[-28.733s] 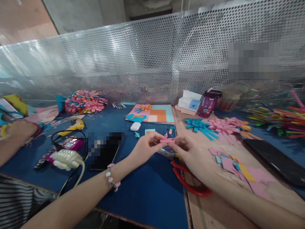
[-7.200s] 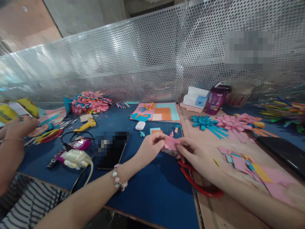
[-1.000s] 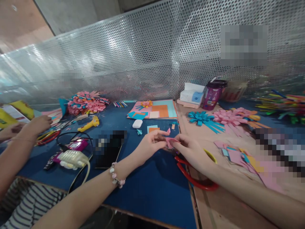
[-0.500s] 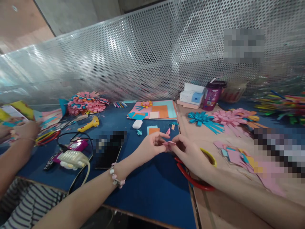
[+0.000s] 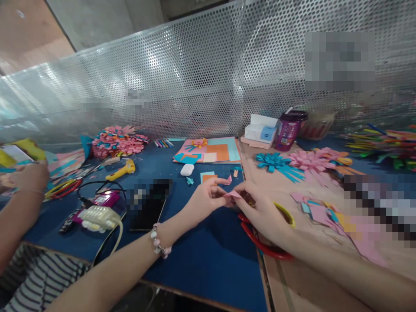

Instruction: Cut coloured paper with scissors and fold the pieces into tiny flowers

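Observation:
Between my two hands is a small piece of folded pink paper (image 5: 233,194). My left hand (image 5: 208,197), with a beaded bracelet on the wrist, pinches its left side between thumb and finger. My right hand (image 5: 255,203) grips the other side with closed fingertips. Just beyond the fingers lies another small folded pink paper piece (image 5: 229,179). Scissors with red and yellow handles (image 5: 250,236) rest partly hidden under my right hand. Past my left hand are square papers in light blue and orange (image 5: 208,177) and a tiny folded blue paper piece (image 5: 189,181).
A white earbud case (image 5: 187,169), a black phone (image 5: 152,203) and a yellow-handled tool (image 5: 121,170) lie on the blue table. A purple cup (image 5: 290,130) and tissue pack (image 5: 261,130) stand at the back right. Paper flowers (image 5: 273,162) lie rightward. Another person's hand (image 5: 30,177) works at far left.
The pink paper between my fingertips shows a flatter, wider face now. My hands have barely shifted. At far left the other person's hand has moved slightly leftward.

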A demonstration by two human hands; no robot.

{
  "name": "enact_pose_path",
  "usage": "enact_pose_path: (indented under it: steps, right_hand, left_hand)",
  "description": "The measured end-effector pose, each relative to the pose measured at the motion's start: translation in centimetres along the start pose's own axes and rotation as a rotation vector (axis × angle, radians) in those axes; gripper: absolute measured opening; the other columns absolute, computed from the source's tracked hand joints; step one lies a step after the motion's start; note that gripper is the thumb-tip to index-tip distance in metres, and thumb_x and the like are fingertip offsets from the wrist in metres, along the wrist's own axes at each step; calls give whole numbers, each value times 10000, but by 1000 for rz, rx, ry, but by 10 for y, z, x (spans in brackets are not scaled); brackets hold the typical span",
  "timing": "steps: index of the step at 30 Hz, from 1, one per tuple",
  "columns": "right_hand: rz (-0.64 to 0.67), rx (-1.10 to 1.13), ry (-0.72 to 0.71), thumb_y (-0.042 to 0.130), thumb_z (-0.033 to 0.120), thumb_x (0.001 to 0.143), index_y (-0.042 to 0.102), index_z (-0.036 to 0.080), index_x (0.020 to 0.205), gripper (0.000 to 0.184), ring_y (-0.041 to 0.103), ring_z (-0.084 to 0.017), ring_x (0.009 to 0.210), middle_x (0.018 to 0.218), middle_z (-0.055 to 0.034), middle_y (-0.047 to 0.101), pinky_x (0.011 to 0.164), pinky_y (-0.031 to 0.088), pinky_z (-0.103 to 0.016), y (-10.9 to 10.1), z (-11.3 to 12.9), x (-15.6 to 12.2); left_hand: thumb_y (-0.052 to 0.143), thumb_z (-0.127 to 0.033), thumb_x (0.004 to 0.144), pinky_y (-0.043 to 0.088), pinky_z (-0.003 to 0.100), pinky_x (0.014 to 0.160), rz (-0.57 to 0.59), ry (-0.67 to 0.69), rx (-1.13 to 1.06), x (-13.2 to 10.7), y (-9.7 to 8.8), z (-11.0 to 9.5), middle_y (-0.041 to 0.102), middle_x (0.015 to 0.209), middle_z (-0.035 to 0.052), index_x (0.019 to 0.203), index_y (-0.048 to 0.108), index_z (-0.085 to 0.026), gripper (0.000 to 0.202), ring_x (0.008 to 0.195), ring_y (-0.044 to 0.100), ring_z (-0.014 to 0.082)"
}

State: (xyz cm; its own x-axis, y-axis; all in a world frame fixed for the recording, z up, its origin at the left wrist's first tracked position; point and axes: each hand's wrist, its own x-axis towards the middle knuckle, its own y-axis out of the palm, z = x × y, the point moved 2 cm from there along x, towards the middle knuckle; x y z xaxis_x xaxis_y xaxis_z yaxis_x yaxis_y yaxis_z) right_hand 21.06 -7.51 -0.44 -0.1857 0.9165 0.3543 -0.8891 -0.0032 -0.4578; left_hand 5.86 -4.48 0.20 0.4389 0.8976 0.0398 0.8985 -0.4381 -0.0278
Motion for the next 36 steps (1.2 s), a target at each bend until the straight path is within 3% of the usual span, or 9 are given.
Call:
enact_pose_path:
  steps: [5,18,36]
  right_hand:
    - [-15,-51,-82,446,186,871,531,205,805,109,526,-146,758,819,-9,544,698,421,-292,-1,4,0]
    - [-19,-20,-84,451,182,865,534,212,831,94,520,-151,773,838,-12,529,692,414,-289,-2,4,1]
    - [-29,16,-119,459,169,857,553,216,821,112,524,-158,771,831,-23,552,682,431,-293,-3,4,-1]
  left_hand:
    - [694,-159,688,476,295,763,84,11,5,-1,2,2,657,808,47,1127,520,-129,473,737,625,132]
    - [695,-124,673,479,295,736,7,22,-22,-3,6,-3,637,740,17,1164,463,-124,543,713,613,132]
    - [682,-130,681,469,296,743,44,37,-49,-2,7,0,632,751,20,1203,458,-120,568,709,609,131]
